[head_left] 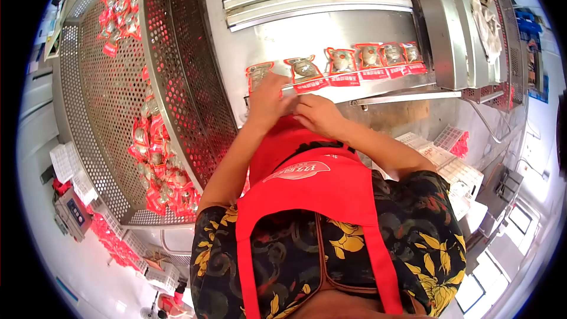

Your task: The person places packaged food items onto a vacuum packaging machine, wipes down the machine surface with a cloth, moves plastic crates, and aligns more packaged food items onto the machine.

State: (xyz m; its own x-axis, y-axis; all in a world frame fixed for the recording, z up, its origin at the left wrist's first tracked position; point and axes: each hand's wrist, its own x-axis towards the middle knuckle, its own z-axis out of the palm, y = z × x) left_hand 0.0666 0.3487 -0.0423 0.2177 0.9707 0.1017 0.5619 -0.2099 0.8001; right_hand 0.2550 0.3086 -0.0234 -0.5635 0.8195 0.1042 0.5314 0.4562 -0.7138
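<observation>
A row of several clear packets with red edges, each with a roundish item inside, lies along the near edge of the steel work surface [331, 29]. My left hand [267, 101] covers the lower part of the leftmost packet [258, 72], its fingers bent together. Just right of it, my right hand [319, 114] has its fingers curled, tips close to my left hand. What either hand holds is too small or hidden to make out. The second packet [304, 68] lies just beyond the gap between my hands.
On the left stands a perforated metal tray [94, 100] with piles of red packets [156, 165]. Metal rails [319, 1] cross the work surface. At the right are a steel frame [440, 29], a cloth [484, 12] and crates [455, 171] below.
</observation>
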